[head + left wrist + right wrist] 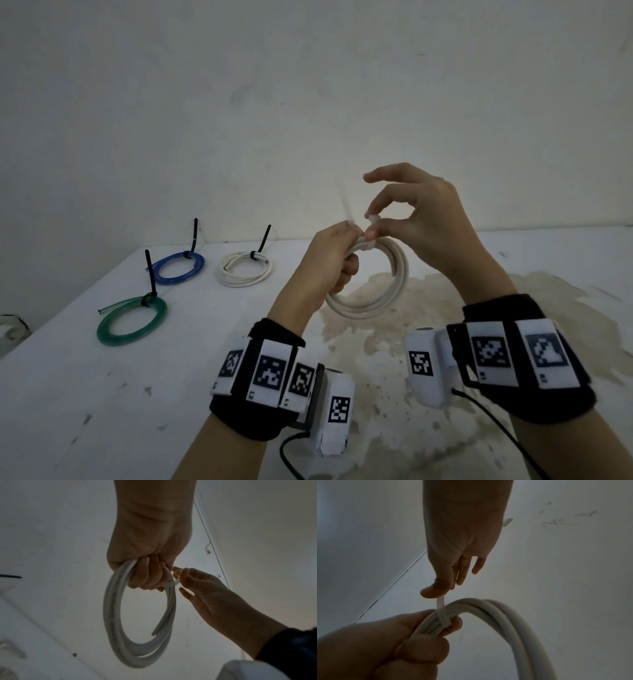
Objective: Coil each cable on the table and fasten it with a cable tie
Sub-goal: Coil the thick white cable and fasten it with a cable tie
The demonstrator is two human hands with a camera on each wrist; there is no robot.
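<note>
My left hand (334, 255) grips a coiled white cable (388, 294) at its top and holds it up above the table (85, 394). A white cable tie (442, 612) wraps around the bundled strands beside my left fingers. My right hand (373, 224) pinches the tie's end between thumb and forefinger, just above the coil, with the other fingers spread. The tie's tail (345, 202) sticks up behind my left hand. In the left wrist view the coil (116, 615) hangs from my fist (147, 568), with one cut end loose inside the loop.
Three coils lie at the table's far left, each bound with a black tie that stands upright: a blue one (178, 269), a white one (245, 270) and a green one (132, 322). A stained patch (428, 308) marks the tabletop under my hands. A wall stands behind.
</note>
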